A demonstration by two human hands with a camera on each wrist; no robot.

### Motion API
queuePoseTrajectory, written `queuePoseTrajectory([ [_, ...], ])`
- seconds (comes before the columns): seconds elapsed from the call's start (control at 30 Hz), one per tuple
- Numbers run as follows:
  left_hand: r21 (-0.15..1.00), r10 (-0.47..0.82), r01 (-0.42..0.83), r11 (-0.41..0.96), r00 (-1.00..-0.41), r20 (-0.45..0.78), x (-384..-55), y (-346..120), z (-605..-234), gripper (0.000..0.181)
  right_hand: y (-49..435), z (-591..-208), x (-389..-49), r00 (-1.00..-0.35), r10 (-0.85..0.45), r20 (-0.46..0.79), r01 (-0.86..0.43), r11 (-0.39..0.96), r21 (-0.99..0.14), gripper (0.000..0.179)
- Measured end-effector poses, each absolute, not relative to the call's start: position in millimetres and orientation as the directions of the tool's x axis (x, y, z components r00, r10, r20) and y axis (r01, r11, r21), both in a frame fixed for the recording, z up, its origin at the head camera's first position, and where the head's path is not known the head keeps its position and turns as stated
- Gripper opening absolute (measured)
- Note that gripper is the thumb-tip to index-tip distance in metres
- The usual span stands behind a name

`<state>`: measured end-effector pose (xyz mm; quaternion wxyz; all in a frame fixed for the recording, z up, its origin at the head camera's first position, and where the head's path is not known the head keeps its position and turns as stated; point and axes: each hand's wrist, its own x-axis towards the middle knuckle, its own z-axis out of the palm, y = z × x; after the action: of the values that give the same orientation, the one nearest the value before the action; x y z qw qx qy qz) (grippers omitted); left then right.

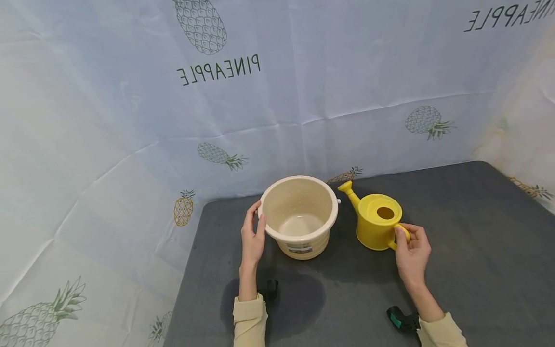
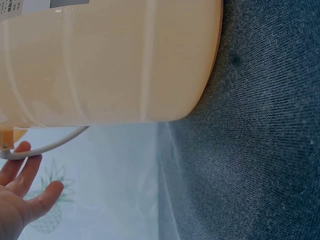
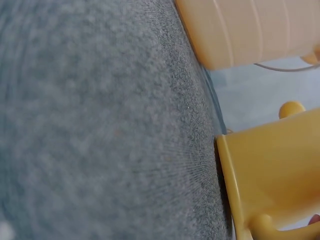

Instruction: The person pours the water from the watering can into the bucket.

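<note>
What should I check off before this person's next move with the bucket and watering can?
1. Bucket upright on the table: ok.
2. Bucket free of visible objects inside: ok.
3. Watering can upright: ok.
4. Right hand on the can's handle: ok, fingers pinching it.
5. Left hand holding the bucket securely: cannot tell; it is at the bucket's left side, but firmness doesn't show.
6. Water in the can: cannot tell; no water level shows through the top hole.
</note>
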<state>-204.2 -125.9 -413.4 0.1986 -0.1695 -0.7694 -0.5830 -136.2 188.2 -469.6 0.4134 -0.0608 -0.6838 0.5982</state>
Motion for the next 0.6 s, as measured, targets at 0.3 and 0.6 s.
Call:
queuePoseTrajectory([
  [0.3,0.840,0.025,0.481,0.253,-0.871,0.491,-204.9,-126.0,-412.6,0.039,188.6,-467.8,-135.4,-0.627,0.605,0.490,-0.414,0.274,-0.868,0.019],
  [0.6,0.822,0.028,0.512,0.250,-0.852,0.522,-204.2,-126.5,-414.0,0.038,189.7,-462.3,-132.4,-0.623,0.609,0.491,-0.427,0.261,-0.866,0.018],
])
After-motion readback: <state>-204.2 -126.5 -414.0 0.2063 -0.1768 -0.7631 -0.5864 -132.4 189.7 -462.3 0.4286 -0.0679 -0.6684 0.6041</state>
